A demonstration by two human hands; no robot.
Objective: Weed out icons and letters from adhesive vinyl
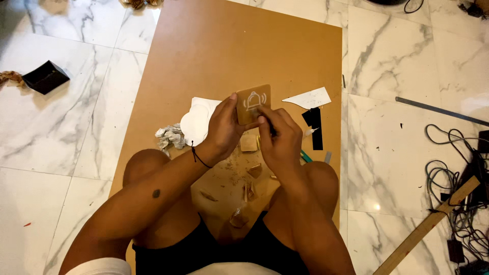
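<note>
White-veined marble floor (61, 132) is seen all round, and a large brown board (229, 46) lies on it as the working surface. At ten o'clock from the hands a black folded paper tray (45, 77) rests on the marble, well apart from the board. Nearer in, at nine o'clock, a crumpled wad of paper (170, 137) lies beside white cut-out shapes (196, 122). The left hand (224, 127) is closed on the left edge of a small square brown tile (253, 103), with the thumb laid along the top corner; the tile is held up off the board, at its middle, and a white bell outline is cut into its face. The right hand (279, 138) is closed round a thin dark tool, its tip hidden under the fingers at the tile's lower edge; what kind of tool it is cannot be told. Peeled brown scraps (247, 191) are scattered at six o'clock between the knees.

The peeling is judged to go best if the tile is kept braced by the thumb, the tip is kept shallow and angled away from the holding fingers, and the waste is lifted in small pieces so the thin white lines are not torn.

At three o'clock lie a white offcut (308, 98) and black strips (315, 125); further right, a metal ruler (438, 109), tangled cables (458, 173) and a wooden batten (430, 226).
</note>
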